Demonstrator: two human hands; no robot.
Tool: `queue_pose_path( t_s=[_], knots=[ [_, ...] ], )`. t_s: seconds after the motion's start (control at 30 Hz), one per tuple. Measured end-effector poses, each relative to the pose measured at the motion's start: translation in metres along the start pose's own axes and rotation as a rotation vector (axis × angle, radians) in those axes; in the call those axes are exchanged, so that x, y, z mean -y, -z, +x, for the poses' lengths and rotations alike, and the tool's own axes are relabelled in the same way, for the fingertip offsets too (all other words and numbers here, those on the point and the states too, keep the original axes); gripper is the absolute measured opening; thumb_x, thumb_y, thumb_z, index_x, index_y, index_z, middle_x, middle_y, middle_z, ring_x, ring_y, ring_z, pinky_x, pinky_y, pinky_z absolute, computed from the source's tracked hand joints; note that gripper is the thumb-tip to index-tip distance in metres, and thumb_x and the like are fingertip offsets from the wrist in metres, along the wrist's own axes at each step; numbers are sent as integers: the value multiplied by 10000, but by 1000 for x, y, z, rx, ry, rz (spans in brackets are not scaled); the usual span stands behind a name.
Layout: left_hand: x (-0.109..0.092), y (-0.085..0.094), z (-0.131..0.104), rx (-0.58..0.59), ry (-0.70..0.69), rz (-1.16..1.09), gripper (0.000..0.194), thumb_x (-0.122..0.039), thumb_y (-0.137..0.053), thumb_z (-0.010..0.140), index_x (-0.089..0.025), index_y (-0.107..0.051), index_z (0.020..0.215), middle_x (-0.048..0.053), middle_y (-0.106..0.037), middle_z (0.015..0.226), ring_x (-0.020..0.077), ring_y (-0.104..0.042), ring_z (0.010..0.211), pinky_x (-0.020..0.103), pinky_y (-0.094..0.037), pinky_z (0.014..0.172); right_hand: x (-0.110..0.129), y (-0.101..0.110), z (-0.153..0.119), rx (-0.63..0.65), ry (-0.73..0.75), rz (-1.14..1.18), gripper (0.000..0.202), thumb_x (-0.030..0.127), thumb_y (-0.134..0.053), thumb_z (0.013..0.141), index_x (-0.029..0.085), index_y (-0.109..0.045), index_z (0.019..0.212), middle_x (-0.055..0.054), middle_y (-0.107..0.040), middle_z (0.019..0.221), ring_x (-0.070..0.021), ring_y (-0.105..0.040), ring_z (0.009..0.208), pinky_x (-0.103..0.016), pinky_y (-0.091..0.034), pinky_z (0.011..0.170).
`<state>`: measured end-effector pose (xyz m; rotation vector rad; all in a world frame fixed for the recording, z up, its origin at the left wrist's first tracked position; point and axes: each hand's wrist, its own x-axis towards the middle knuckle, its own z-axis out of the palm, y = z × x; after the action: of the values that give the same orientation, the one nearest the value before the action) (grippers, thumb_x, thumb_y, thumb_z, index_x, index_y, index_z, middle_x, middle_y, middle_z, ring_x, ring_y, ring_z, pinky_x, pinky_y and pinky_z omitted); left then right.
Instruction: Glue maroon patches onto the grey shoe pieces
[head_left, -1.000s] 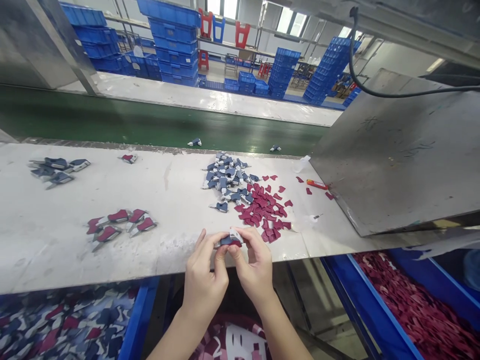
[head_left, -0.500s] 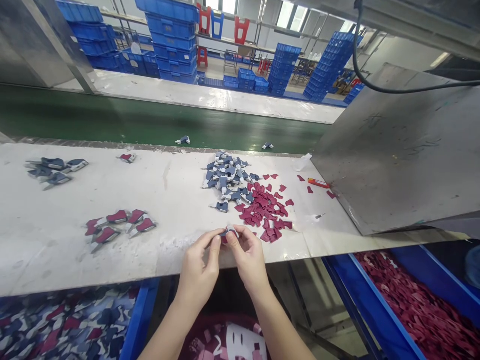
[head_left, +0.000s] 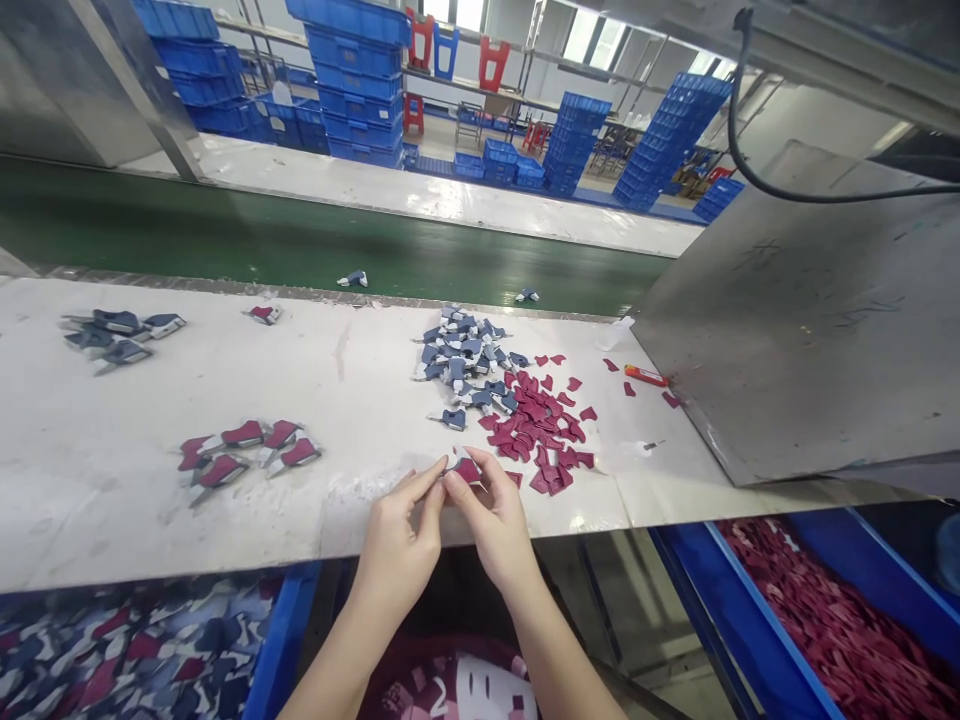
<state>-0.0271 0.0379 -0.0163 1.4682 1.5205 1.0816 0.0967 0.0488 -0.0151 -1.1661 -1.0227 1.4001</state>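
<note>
My left hand (head_left: 405, 525) and my right hand (head_left: 496, 520) meet at the table's front edge, both pinching one small plastic part (head_left: 468, 469) with a maroon panel and a white tip. Fingers cover its left end. Just beyond my hands lies a heap of blue-and-white plastic parts (head_left: 465, 350). A pile of loose maroon pieces (head_left: 536, 420) spreads to the right of that heap. On the left of the table are a cluster of maroon-and-white parts (head_left: 244, 450) and, farther back, a group of blue-grey parts (head_left: 120, 335).
A green conveyor belt (head_left: 262, 240) runs behind the table (head_left: 360, 400), with two parts on it. A metal panel (head_left: 810, 330) borders the right side. Blue bins stand below at left (head_left: 289, 620) and right (head_left: 750, 600). An orange tube (head_left: 646, 375) lies near the panel.
The part between my fingers has been turned, so its maroon face now shows more. Both hands stay together at the table's edge. The camera view has shifted slightly.
</note>
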Motion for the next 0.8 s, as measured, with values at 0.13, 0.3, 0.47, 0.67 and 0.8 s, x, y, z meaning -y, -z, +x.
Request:
queue_pose_path(
  t_s=[0.13, 0.3, 0.47, 0.67, 0.8],
  knots=[
    [4, 3, 1, 11, 16, -32, 412, -406, -489, 934, -196, -701, 1217, 87, -698, 1243, 290, -612, 1226, 466, -478, 1078, -2, -11, 4, -48, 6, 15, 337, 406, -739, 805, 215, -638, 1063, -6, -673, 913, -161, -644, 809, -281, -549, 781],
    [10, 19, 7, 19, 66, -82, 426, -453, -508, 917, -197, -708, 1193, 91, -706, 1230, 272, -648, 1174, 425, -514, 1034, -4, -30, 16, 47, -8, 125, 326, 418, -774, 761, 211, -643, 977, 1, -662, 881, -171, -651, 811, -292, -567, 750],
    [25, 81, 38, -94, -11, 218, 386, -469, -506, 879, -243, -741, 1086, 63, -755, 1112, 290, -675, 1108, 542, -346, 1141, 27, -25, 61, 377, 28, -275, 393, 525, -581, 900, 208, -664, 1117, -65, -705, 1079, -229, -658, 1022, -375, -522, 897],
    [56, 197, 94, -226, 18, 910, 350, -353, -406, 868, -305, -753, 849, 47, -755, 1016, 330, -617, 1126, 735, -113, 1089, 99, 17, 208, -149, 332, -1167, 368, 390, -419, 1000, 216, -582, 1280, -90, -630, 1267, -229, -556, 1188, -374, -444, 992],
    [65, 238, 137, -76, 49, 1112, 335, -394, -435, 867, -350, -766, 846, 26, -747, 1036, 319, -601, 1103, 656, -252, 1070, 107, 36, 309, -250, 203, -1349, 394, 233, -553, 942, 160, -543, 1329, -186, -551, 1331, -323, -469, 1279, -487, -382, 1046]
  ],
)
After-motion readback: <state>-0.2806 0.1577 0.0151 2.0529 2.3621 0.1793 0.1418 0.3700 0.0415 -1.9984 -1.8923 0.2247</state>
